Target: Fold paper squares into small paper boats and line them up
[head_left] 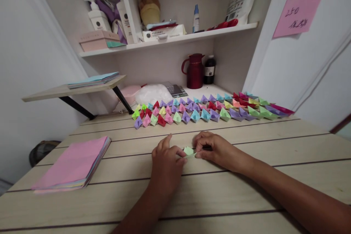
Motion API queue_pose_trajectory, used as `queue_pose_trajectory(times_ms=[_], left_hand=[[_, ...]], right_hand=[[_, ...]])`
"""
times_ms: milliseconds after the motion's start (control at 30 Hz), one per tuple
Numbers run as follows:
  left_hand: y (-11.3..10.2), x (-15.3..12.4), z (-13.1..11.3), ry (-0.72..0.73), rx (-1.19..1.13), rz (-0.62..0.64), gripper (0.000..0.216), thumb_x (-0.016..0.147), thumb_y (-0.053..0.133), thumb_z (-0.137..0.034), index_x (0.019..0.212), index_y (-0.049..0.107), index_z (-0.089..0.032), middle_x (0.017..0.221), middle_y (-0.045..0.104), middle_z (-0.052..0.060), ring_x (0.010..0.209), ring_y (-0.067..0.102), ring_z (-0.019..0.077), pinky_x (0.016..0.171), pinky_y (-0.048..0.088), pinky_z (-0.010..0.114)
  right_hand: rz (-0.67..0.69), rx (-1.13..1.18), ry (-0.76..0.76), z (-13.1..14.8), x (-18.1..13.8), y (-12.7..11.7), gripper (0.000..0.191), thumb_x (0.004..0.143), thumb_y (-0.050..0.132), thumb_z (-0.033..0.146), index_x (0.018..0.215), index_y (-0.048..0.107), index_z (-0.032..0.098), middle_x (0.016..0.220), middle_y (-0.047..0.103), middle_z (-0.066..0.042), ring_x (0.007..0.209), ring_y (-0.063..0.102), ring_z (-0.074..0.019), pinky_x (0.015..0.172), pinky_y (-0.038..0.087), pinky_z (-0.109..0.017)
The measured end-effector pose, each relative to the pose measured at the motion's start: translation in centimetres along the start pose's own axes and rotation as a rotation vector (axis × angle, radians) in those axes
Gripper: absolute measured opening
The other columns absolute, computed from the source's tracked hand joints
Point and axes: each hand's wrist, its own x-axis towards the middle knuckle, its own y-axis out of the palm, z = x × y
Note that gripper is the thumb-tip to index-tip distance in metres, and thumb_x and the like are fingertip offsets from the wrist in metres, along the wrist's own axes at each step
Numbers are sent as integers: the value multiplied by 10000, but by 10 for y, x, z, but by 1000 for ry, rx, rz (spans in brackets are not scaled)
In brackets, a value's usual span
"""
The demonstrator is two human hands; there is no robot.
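A small pale green folded paper piece [188, 150] is held just above the wooden table, between my two hands. My left hand [168, 157] pinches its left end between thumb and forefinger, with the other fingers raised. At its right end, the thumb and fingertips of my right hand [212, 149] close on the paper. The underside of the piece is partly hidden by my fingers. Beyond my hands, several rows of folded paper boats [195, 116] in many colours stretch across the table.
A stack of coloured paper sheets [74, 162] lies at the left, pink on top. Behind it rises a small raised shelf [55, 93] with blue paper [93, 79] on it. A dark red jug [195, 71], a dark bottle [210, 70] and a clear plastic bag [154, 94] stand at the back.
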Motion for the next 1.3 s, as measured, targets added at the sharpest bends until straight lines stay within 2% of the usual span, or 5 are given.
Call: queue_pose_trajectory(times_ms=[333, 533, 633, 833, 1300], left_hand=[[1, -2, -1, 92, 41, -55, 191, 743, 687, -169, 829, 734, -333, 1354, 535, 17, 1249, 447, 262, 1027, 291, 484], [0, 3, 4, 52, -26, -13, 202, 759, 687, -227, 883, 740, -377, 1272, 602, 10, 1187, 503, 244, 1015, 297, 477], [1, 5, 6, 55, -46, -7, 183, 740, 704, -220, 848, 736, -365, 1242, 620, 4, 1173, 512, 238, 1002, 301, 472], [1, 6, 8, 17, -113, -37, 88, 687, 749, -232, 732, 682, -265, 1181, 641, -1, 1150, 522, 222, 987, 305, 437], [9, 12, 6, -24, -116, -40, 31, 711, 729, -327, 695, 708, -311, 1201, 622, -33, 1157, 498, 227, 1023, 243, 453]], right_hand=[[34, -110, 3, 5, -1, -3, 52, 768, 689, 232, 810, 666, 211, 909, 649, -44, 898, 568, -206, 831, 437, -346], [84, -188, -23, 17, -3, -3, 530, 825, 603, 181, 1319, 488, 339, 1237, 558, -61, 1133, 502, -235, 940, 388, -403], [135, -269, -33, 18, -3, -1, 450, 866, 549, 186, 1257, 551, 407, 1285, 532, -45, 1199, 465, -255, 980, 340, -458], [126, -295, 2, 15, -3, 1, 298, 871, 556, 243, 1115, 641, 393, 1274, 550, -33, 1169, 490, -265, 966, 347, -475], [53, -129, 20, 12, -2, -1, 183, 872, 574, 256, 1038, 647, 279, 1176, 614, -41, 1113, 534, -223, 969, 384, -407]])
